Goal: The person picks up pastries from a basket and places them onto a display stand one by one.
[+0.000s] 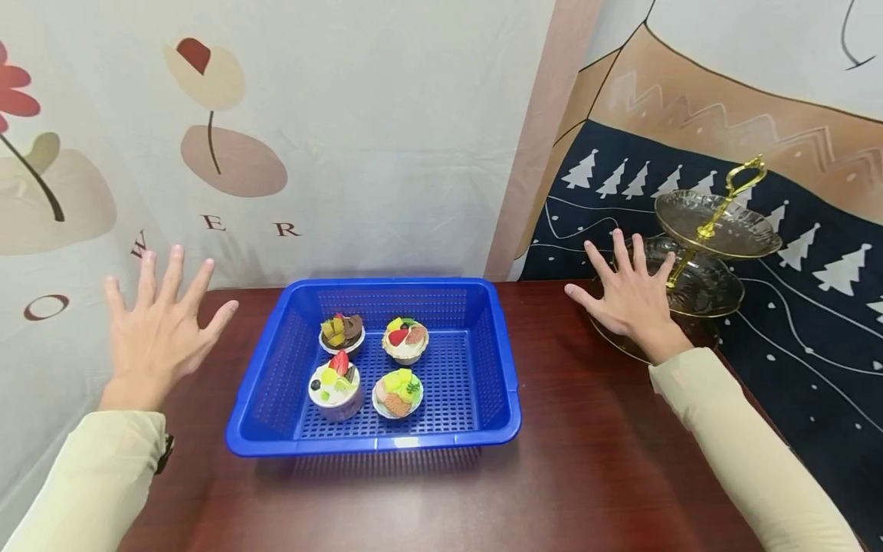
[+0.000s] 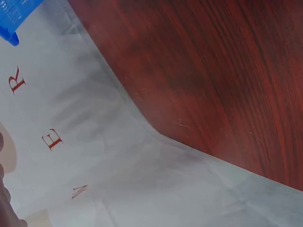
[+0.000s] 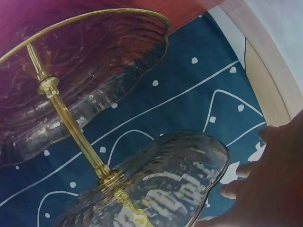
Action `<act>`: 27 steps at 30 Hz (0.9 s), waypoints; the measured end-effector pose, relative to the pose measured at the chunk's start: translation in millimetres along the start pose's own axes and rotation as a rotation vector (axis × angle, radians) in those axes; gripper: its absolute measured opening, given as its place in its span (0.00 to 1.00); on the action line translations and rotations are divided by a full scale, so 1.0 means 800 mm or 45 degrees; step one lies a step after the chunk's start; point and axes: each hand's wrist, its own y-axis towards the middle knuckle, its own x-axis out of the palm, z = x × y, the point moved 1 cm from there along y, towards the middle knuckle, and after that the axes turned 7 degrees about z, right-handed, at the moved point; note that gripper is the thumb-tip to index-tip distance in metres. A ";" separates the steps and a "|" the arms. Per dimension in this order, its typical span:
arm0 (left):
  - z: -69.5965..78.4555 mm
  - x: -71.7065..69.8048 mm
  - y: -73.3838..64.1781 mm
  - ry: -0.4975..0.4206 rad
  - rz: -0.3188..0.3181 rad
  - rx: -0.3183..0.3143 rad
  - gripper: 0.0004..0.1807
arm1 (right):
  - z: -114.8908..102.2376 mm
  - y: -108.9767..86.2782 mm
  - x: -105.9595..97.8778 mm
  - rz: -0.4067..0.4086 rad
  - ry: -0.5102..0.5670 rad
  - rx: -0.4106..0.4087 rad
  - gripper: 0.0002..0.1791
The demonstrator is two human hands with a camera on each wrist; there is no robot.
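Straight down into your blue plastic basket (image 1: 375, 444), it's open from above, with bare floor along the right side; four cupcakes (image 1: 335, 392) crowd the left and middle. To its right you've got a broad lane of worktop (image 1: 566, 437) before your right hand (image 1: 631, 303). Careful there: the tiered stand (image 1: 720, 226) blocks you, just beside that hand! Ahead, the fabric backdrop (image 1: 407, 146) walls off the basket's far rim.

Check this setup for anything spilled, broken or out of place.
Nothing stands out. The four small cakes sit inside the blue basket, with no visible spill, and the tiered stand shows no obvious break. The left hand and right hand hold nothing.
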 end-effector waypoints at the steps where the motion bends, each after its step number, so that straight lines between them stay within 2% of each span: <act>1: 0.001 0.000 0.000 0.004 -0.001 0.002 0.42 | 0.001 -0.002 -0.001 -0.002 0.001 0.002 0.50; 5: 0.008 -0.004 -0.003 0.027 0.007 0.028 0.42 | 0.007 -0.011 -0.004 -0.019 0.018 0.015 0.49; 10: 0.025 -0.012 -0.011 0.023 0.001 0.105 0.41 | 0.020 -0.025 -0.014 -0.027 0.053 0.040 0.49; 16: 0.047 -0.018 -0.024 -0.098 -0.059 0.173 0.40 | 0.040 -0.041 -0.031 0.018 0.112 0.099 0.50; 20: 0.056 -0.020 -0.037 -0.182 -0.064 0.237 0.40 | 0.055 -0.050 -0.038 0.060 0.167 0.159 0.49; 24: 0.065 -0.023 -0.049 -0.240 -0.088 0.290 0.39 | 0.072 -0.055 -0.040 0.090 0.190 0.246 0.50; 27: 0.071 -0.025 -0.059 -0.280 -0.138 0.310 0.40 | 0.085 -0.055 -0.040 0.062 0.205 0.324 0.51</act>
